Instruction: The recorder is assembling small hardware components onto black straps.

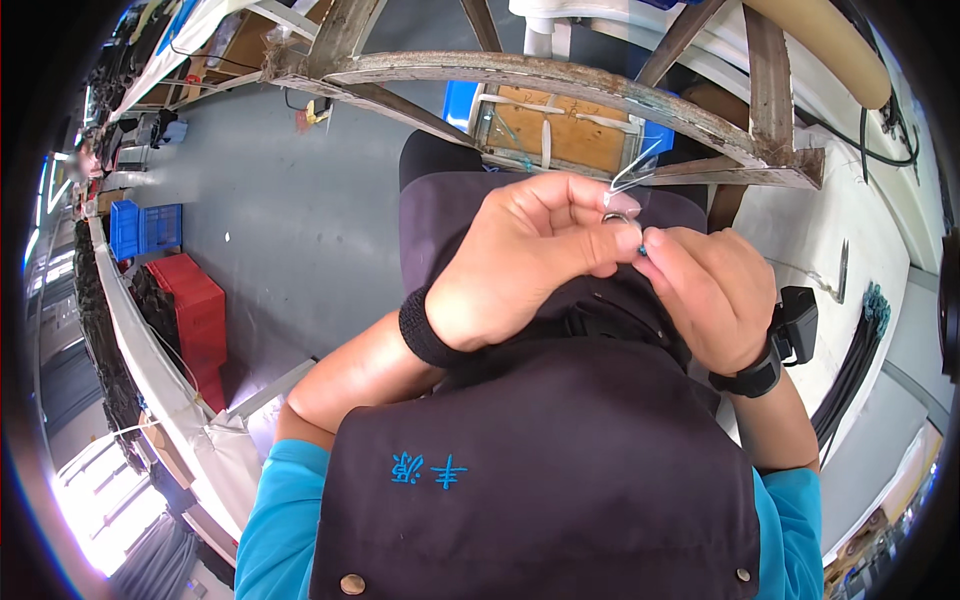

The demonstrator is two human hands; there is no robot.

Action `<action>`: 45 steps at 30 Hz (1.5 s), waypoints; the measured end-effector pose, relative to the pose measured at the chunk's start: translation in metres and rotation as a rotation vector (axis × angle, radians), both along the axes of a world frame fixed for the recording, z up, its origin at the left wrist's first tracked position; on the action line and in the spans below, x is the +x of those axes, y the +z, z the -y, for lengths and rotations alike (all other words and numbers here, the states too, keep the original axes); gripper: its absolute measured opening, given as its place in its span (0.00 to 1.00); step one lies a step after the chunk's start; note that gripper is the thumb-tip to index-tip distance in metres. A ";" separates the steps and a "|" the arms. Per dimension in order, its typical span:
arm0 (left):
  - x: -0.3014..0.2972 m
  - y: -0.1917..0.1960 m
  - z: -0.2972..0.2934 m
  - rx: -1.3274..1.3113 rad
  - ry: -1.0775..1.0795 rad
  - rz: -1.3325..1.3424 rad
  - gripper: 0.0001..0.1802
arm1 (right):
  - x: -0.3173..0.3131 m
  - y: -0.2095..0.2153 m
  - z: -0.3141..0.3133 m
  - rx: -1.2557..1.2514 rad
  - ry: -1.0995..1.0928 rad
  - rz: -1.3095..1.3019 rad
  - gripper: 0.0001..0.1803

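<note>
Together, my left hand (pixel 520 255) and right hand (pixel 710 295) pinch a small metal ring (pixel 617 216) near the wooden frame's (pixel 560 75) edge.

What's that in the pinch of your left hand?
A small metal ring shows at the left hand fingertips, with a clear strip rising above it. The right hand touches it; fingers cover the rest.

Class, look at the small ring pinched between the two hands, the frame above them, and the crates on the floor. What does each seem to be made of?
Ring: probably metal, grey and shiny, held by the left hand and right hand.
Frame: worn, stained wood with visible grain.
Red crate and blue crate: likely moulded plastic, bright even colour, gridded walls.
</note>
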State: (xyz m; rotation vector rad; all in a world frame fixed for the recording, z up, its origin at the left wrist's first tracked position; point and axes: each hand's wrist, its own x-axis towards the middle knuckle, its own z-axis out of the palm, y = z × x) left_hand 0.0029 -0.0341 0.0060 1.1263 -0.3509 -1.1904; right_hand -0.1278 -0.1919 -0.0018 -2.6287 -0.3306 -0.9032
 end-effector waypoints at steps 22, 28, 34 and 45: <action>-0.002 0.005 -0.001 -0.075 0.069 0.208 0.11 | 0.008 0.039 0.012 0.346 0.052 -0.383 0.08; -0.017 -0.004 -0.005 -0.129 0.136 0.183 0.10 | 0.016 0.045 0.022 1.237 0.042 -1.047 0.15; -0.020 -0.012 -0.005 0.064 0.166 0.045 0.08 | 0.015 0.027 0.012 1.752 -0.035 -1.169 0.19; -0.009 -0.007 -0.017 0.087 0.183 -0.107 0.06 | -0.125 -0.061 0.136 0.059 -1.031 -0.240 0.17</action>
